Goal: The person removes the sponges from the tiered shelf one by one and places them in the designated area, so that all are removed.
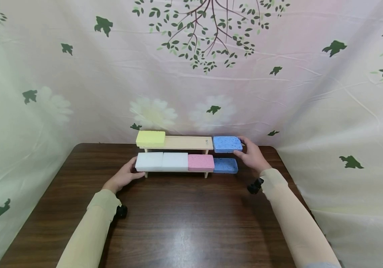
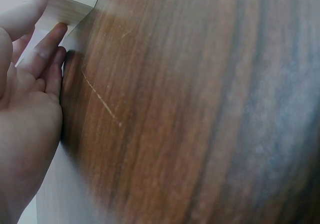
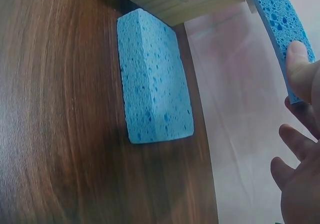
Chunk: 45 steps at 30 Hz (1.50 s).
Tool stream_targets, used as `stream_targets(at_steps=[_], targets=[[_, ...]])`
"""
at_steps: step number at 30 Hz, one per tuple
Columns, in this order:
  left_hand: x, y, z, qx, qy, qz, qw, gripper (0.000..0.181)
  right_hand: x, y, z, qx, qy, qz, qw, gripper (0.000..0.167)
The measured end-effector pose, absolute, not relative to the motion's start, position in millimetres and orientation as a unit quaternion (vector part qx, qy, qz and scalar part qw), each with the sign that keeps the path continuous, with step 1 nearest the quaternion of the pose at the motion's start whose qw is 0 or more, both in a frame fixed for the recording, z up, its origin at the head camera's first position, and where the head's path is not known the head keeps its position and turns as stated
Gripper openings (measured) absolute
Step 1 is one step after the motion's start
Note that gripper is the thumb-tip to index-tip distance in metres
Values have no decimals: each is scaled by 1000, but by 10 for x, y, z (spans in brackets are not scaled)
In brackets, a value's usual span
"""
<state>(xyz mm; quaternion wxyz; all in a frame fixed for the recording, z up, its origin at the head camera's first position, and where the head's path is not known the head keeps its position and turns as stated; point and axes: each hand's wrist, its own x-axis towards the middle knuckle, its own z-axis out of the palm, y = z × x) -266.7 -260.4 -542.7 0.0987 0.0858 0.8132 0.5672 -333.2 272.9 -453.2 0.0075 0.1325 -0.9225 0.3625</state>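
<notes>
In the head view, my right hand (image 1: 253, 154) pinches a blue sponge (image 1: 227, 144) at the right end of the rear wooden stand (image 1: 188, 142). Its thumb presses on the pitted face in the right wrist view. A second blue sponge (image 3: 157, 79) lies on the table below. My left hand (image 1: 124, 175) grips the left end of the front wooden stand (image 2: 75, 4), thumb toward me. That stand carries two white sponges (image 1: 149, 161) and a pink sponge (image 1: 201, 162) in a row. Some of the left fingers are hidden behind the leftmost white sponge.
A yellow sponge (image 1: 150, 139) sits on the left end of the rear stand. Both stands are near the far edge of the dark wooden table (image 1: 184, 216). Close behind hangs a printed cloth (image 1: 191, 89), which also runs along both sides.
</notes>
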Motion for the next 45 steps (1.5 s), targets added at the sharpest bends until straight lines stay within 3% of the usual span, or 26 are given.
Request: stream_targets(at_steps=[11,18,25,36,45], targets=[[-2672,-2611,-5435,85,814,566,100,89,-3286,2897,-4591,117,-924,364,2,72],[-2523,-2506,-5136,87,805,578,104,83,-3264,2987,-4635,112,-921,374,0,69],[-2507,-2510,-5103,87,807,575,105,83,-3251,3086,-4729,112,-918,380,2,66],[-2677,-2601,-5418,81,814,567,98,87,-3252,3279,-4871,74,-919,386,-14,66],[-2686,-2614,-5462,81,821,556,100,89,-3221,3388,-4938,65,-918,391,-15,62]])
